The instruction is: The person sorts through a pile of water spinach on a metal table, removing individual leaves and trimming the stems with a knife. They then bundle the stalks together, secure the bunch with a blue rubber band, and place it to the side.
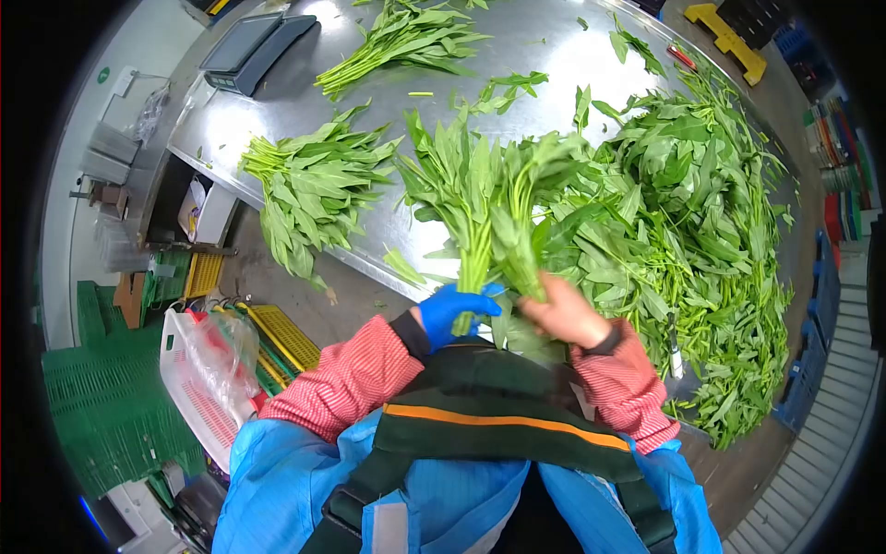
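My left hand (441, 312), in a blue glove, is closed round the stems of a bunch of water spinach (469, 208), its leaves pointing away from me over the table edge. Right beside it, my bare right hand (568, 312) grips a smaller bundle of water spinach (517, 231), slightly blurred. The two bundles touch or overlap at the leaves. To the right spreads a large loose pile of water spinach (683, 175). A separate bunch (318, 180) lies on the left of the metal table (544, 46), and another bunch (397, 46) lies farther back.
A scale (254, 51) stands at the table's far left corner. A knife with a white handle (676, 351) lies by the pile at right; a red-handled tool (681, 57) lies at the far edge. A pink-and-white basket (198, 388) holding plastic bags stands on the lower left.
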A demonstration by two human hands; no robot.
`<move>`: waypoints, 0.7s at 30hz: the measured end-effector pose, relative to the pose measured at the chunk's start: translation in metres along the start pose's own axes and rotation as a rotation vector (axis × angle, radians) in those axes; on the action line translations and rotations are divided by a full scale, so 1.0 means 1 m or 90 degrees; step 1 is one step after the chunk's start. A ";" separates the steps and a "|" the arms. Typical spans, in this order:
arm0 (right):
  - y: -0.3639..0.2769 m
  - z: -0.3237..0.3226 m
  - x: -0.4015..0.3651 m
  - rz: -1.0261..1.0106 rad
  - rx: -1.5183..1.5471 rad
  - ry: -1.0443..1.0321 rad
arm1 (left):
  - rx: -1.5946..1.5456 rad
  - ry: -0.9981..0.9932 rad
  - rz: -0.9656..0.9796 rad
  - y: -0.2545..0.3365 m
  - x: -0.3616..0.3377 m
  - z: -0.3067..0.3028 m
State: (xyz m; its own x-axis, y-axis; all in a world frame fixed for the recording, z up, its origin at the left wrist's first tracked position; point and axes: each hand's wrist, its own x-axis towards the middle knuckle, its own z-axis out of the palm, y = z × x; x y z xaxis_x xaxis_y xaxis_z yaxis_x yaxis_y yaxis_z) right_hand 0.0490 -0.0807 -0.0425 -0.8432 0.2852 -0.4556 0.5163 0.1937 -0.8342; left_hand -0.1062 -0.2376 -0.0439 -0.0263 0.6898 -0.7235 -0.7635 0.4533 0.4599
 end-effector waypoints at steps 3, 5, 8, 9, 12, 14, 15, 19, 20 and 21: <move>-0.032 -0.067 -0.022 0.000 0.250 0.198 | -0.139 -0.059 0.108 0.012 0.002 -0.045; -0.055 -0.095 -0.032 -0.172 0.483 0.223 | -0.252 -0.104 0.179 0.022 0.001 -0.057; -0.056 -0.072 -0.017 -0.188 0.671 0.132 | -0.108 -0.037 0.175 0.025 -0.005 -0.016; -0.051 -0.050 -0.008 -0.140 0.729 0.110 | -0.165 -0.140 0.184 0.015 0.004 -0.013; -0.021 0.025 0.022 -0.049 0.518 0.167 | -0.245 -0.117 0.104 -0.008 0.016 -0.006; 0.006 0.049 0.032 -0.088 0.240 0.231 | -0.246 -0.097 0.035 -0.029 0.028 -0.024; 0.011 0.051 0.033 -0.112 0.134 0.252 | -0.266 -0.106 0.026 -0.031 0.025 -0.023; 0.000 0.025 0.017 0.104 0.154 0.103 | -0.290 -0.106 0.003 -0.026 0.015 -0.013; 0.004 0.030 0.014 0.091 0.207 0.140 | -0.277 -0.098 -0.013 -0.026 0.016 -0.013; 0.004 0.032 0.010 0.090 0.261 0.150 | -0.263 -0.091 -0.028 -0.026 0.017 -0.013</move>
State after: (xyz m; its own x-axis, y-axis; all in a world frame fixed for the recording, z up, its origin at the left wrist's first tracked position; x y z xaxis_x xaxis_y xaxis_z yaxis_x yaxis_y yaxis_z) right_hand 0.0384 -0.1067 -0.0604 -0.6876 0.4963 -0.5299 0.4820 -0.2337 -0.8444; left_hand -0.0958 -0.2452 -0.0747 0.0798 0.7589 -0.6463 -0.9566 0.2407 0.1646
